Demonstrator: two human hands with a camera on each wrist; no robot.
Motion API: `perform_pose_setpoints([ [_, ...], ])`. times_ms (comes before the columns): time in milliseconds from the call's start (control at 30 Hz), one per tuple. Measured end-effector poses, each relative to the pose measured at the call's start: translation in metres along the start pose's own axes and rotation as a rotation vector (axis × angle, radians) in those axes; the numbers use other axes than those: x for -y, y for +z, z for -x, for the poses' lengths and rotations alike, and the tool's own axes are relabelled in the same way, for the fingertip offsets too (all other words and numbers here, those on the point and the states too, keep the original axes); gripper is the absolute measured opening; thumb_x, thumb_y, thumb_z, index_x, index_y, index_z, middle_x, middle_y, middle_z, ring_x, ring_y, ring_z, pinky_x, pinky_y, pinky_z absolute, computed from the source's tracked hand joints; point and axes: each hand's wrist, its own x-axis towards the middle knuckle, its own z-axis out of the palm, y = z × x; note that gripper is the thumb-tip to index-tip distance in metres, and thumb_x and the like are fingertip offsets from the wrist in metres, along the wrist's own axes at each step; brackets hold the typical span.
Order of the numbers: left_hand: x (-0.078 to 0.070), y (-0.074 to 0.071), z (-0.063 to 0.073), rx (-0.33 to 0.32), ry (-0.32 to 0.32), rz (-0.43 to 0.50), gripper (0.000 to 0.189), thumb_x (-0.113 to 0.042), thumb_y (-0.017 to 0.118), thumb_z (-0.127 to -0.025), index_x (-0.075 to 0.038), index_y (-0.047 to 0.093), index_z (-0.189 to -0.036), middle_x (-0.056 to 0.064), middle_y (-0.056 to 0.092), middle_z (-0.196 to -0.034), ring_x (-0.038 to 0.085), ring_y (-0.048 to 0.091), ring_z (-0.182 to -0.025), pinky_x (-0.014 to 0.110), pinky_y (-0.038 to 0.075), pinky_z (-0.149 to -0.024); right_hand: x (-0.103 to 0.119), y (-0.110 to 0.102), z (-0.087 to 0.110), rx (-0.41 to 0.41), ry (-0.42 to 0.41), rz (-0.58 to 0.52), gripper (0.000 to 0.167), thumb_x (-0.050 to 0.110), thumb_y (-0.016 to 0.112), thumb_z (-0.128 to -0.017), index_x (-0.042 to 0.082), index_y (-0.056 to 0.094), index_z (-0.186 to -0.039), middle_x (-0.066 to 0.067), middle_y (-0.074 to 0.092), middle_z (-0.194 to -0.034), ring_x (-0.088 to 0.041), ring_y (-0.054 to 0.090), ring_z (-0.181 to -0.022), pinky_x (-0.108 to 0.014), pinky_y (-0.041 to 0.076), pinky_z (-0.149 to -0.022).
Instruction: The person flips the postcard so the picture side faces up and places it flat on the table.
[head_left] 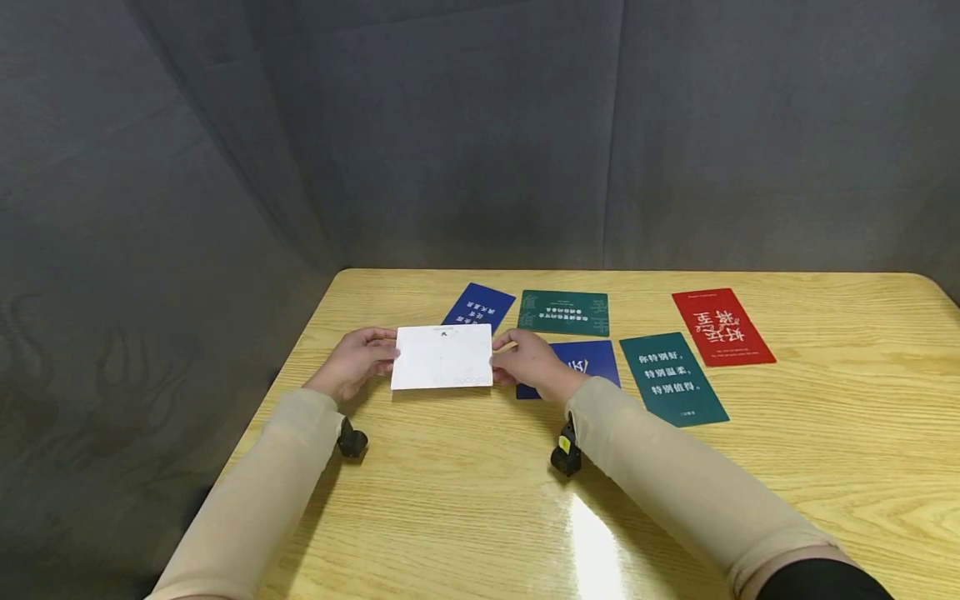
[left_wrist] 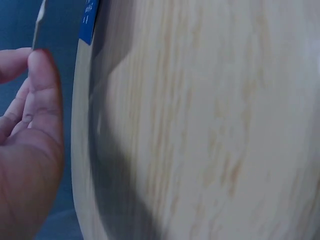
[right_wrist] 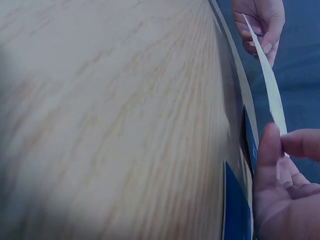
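Observation:
A white postcard point(head_left: 442, 357) with faint printed lines faces up in the head view, held above the table between both hands. My left hand point(head_left: 357, 360) pinches its left edge between thumb and fingers. On the opposite edge my right hand point(head_left: 534, 363) pinches it the same way. Edge-on in the right wrist view, the postcard point(right_wrist: 270, 85) looks thin and slightly bowed. In the left wrist view only a sliver of it shows above the left hand point(left_wrist: 37, 115). The card's other side is hidden.
Behind the postcard lie a blue card point(head_left: 480, 305) and a green card point(head_left: 564, 313). Another blue card point(head_left: 600, 362) is partly under the right hand. Farther right are a green card point(head_left: 671, 379) and a red card point(head_left: 722, 327) on the wooden table point(head_left: 450, 500). Grey cloth point(head_left: 480, 142) hangs behind.

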Motion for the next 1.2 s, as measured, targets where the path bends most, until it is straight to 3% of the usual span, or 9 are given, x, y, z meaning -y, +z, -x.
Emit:
perform_pose_setpoints([
  [200,-0.002,0.003,-0.001,-0.004,0.008,-0.022,0.05,-0.002,0.057,-0.105,0.004,0.044,-0.153,0.008,0.058,-0.105,0.012,0.06,-0.081,0.023,0.054,-0.072,-0.002,-0.003,0.0,0.013,-0.008,-0.119,0.027,-0.001,0.059,-0.1,-0.003,0.051,-0.125,-0.015,0.065,-0.089,-0.017,0.065,-0.07,-0.029,0.059,-0.067],
  [567,0.0,0.003,-0.002,0.021,0.007,-0.075,0.052,0.001,0.055,-0.104,0.005,0.041,-0.154,0.009,0.055,-0.103,0.012,0.058,-0.08,0.022,0.053,-0.069,-0.004,-0.005,0.001,0.008,0.002,-0.101,0.026,0.001,0.059,-0.101,-0.003,0.052,-0.126,-0.015,0.066,-0.091,-0.018,0.065,-0.072,-0.031,0.06,-0.069],
  [867,-0.002,0.004,-0.001,-0.003,0.019,-0.072,0.049,-0.001,0.054,-0.105,-0.001,0.045,-0.153,0.005,0.057,-0.1,0.012,0.055,-0.074,0.023,0.05,-0.064,-0.004,-0.005,0.002,-0.01,-0.012,-0.045,0.024,0.002,0.06,-0.1,0.0,0.053,-0.123,-0.015,0.067,-0.095,-0.02,0.066,-0.076,-0.032,0.059,-0.072],
  [1033,-0.007,0.006,0.0,-0.028,0.026,-0.039,0.036,-0.001,0.055,-0.105,0.005,0.053,-0.14,0.005,0.059,-0.099,0.011,0.056,-0.074,0.022,0.049,-0.063,-0.004,-0.006,0.001,-0.049,-0.042,0.011,0.023,0.004,0.062,-0.099,0.003,0.055,-0.121,-0.012,0.064,-0.095,-0.021,0.061,-0.079,-0.032,0.052,-0.074],
  [1200,-0.01,0.007,0.002,-0.051,0.014,-0.027,0.02,0.0,0.054,-0.105,0.007,0.057,-0.123,0.006,0.059,-0.099,0.012,0.057,-0.08,0.023,0.051,-0.066,-0.005,-0.006,0.002,-0.056,-0.05,-0.049,0.021,0.004,0.061,-0.099,0.003,0.057,-0.12,-0.012,0.061,-0.095,-0.023,0.062,-0.084,-0.034,0.052,-0.078],
])
